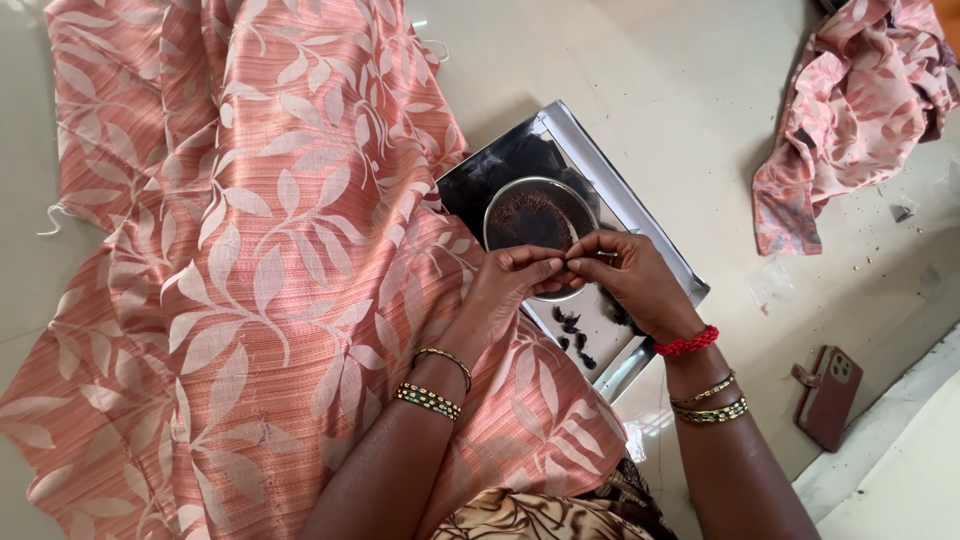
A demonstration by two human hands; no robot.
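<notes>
Her left hand (505,285) and right hand (625,275) meet fingertip to fingertip, pinching something too small to make out; I cannot tell its shape or which way it points. It sits just above a round steel bowl (540,215) of dark grains on a shiny tray (655,250). Peach leaf-patterned cloth (250,250) spreads left; a phone case (828,395) lies right.

We see both forearms rising from the lower edge and converging above the round metal bowl (538,215). Left hand (503,290) bent at the wrist, fingers curled, thumb and forefinger pinched together just below the bowl's rim. Right hand (628,275) arched, its fingertips (578,262) meeting the left's, tip to tip. Bangles on both wrists; red band on the right.
</notes>
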